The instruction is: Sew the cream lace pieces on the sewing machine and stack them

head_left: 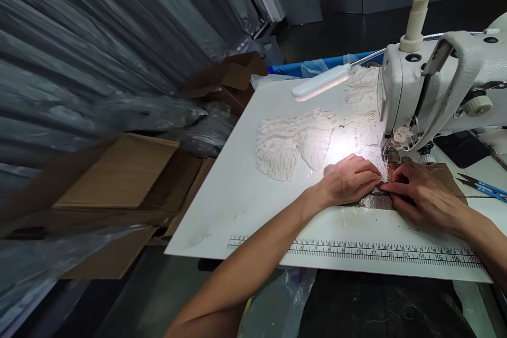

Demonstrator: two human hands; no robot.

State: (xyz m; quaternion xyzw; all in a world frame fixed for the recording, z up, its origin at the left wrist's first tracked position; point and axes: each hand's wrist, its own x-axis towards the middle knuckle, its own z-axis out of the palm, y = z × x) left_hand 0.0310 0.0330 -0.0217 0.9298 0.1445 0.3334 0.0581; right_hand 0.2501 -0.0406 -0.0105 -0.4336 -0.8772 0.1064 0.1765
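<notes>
Just in front of the needle of a white sewing machine (400,90), both hands meet at a piece of white lace (374,157). My left hand (350,179) lies over the lace, its fingertips closed on the edge. My right hand (420,190) pinches the same edge from the other side, thumb and fingers bent together. Brown tape (374,202) covers the machine bed under the hands. A separate piece of lace (295,142) lies flat to the left, with more lace (362,87) behind, partly hidden by the machine head.
Blue-handled thread snips (483,187) lie at the right, near a dark flat object (461,148). A lit lamp (320,84) hangs over the white table (253,206). A printed ruler (356,251) runs along the front edge. Cardboard boxes (119,174) stand left of the table.
</notes>
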